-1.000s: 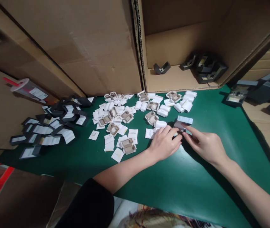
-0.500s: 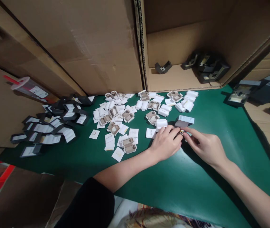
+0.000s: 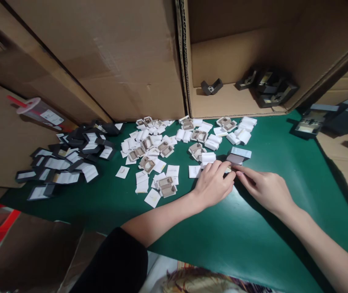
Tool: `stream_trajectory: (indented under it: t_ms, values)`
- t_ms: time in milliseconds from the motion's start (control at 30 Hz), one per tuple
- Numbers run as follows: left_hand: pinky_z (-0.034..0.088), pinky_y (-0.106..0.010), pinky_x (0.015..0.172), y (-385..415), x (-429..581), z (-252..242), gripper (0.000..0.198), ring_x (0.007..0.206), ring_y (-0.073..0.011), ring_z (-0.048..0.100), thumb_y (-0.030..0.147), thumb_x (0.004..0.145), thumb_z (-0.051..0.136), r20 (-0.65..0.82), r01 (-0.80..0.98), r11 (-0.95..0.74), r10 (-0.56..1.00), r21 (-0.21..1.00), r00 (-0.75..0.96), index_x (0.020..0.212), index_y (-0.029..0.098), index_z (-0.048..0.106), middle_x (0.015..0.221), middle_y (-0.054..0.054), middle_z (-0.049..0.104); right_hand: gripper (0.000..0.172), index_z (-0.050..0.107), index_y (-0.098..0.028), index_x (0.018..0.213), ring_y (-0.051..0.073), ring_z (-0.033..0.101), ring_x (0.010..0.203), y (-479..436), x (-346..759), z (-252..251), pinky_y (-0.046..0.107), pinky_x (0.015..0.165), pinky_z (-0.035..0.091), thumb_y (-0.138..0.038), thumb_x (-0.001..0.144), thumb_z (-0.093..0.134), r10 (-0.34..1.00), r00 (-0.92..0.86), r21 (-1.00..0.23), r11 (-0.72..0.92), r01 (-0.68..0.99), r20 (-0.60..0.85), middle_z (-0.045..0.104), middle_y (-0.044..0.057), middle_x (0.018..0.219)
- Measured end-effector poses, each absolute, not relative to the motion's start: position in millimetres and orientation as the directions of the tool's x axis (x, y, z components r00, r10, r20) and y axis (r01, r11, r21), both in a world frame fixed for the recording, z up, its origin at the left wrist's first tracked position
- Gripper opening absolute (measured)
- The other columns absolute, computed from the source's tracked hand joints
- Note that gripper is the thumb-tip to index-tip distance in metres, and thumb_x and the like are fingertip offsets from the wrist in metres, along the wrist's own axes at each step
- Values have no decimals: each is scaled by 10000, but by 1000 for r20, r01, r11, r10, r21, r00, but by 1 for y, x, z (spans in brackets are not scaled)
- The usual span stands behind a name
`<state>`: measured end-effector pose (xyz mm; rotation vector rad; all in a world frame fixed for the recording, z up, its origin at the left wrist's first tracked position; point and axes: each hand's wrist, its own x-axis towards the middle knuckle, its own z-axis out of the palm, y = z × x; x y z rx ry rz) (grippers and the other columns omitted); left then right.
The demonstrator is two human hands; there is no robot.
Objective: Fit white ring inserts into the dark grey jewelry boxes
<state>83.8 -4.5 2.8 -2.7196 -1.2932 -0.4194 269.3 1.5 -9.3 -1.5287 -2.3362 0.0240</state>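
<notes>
grip of the left hand [image 3: 212,179] is curled, with the fingers bent in and down, and the right hand [image 3: 267,189] has thumb and forefinger close together opposite it. both sets of fingertips crowd one small pale piece [image 3: 229,168], yet they hide so much that one cannot tell whether either grip is clamped on it. it sits right of the middle of the green counter [image 3: 287,152], nearer the back edge than the front one, just before a grey box [image 3: 238,155].

the work looks partway along: that piece is in hand and not let go, so handling it seems unfinished. farther left, toward the back edge, lie many white boxes [image 3: 166,186], several open to brownish insides, others showing only white faces. dark boxes [image 3: 67,165] heap near the back left corner, and more dark ones gather in the tall carton [image 3: 225,101] behind the back edge. how many of these are dealt with cannot be read.

as for looks, the piece shows only a yellowish sliver; the grey box has a dull side under a pale bluish face, its near lower part covered by fingers.
</notes>
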Motion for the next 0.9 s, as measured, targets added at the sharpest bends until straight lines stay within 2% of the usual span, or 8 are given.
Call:
stream_trajectory:
  t_ms: [167,433,667,767,900]
  values:
    - [414,-356,765,-5,85,2,258,990,-236,502,258,947,398,299,779,-627,745,8,596,1062,150,601,1235,-111,538,362,687,-281,1130,159,620,477,1,269,-9,245,444,304,-412,937,410,893,-353,-186,411,892,280,725,15,659]
    - [420,-361,766,-5,84,3,261,997,-239,509,255,946,395,280,773,-634,745,18,605,1070,154,601,1237,-115,540,383,676,-274,1152,152,617,486,1,269,-7,242,446,304,-424,939,395,907,-348,-228,399,888,236,720,24,656]
    - [431,-347,856,-4,79,9,321,1091,-221,485,203,935,401,302,755,-642,752,134,586,1224,192,540,1335,-86,481,363,689,-264,1113,166,628,525,2,272,-8,240,469,302,-411,936,408,921,-327,-271,376,886,211,739,35,733]
    - [429,-342,909,6,72,22,314,1130,-218,467,203,934,411,286,732,-657,747,183,599,1220,188,540,1316,-85,486,378,698,-247,1094,163,602,498,3,273,-9,238,466,292,-429,931,409,926,-301,-311,362,879,226,708,36,650]
    - [419,-348,950,26,52,47,300,1141,-222,467,240,911,501,171,709,-667,745,228,645,1200,171,545,1229,-89,525,376,699,-272,1091,142,555,455,4,273,-7,232,469,285,-447,924,411,935,-285,-371,346,862,209,635,2,537]
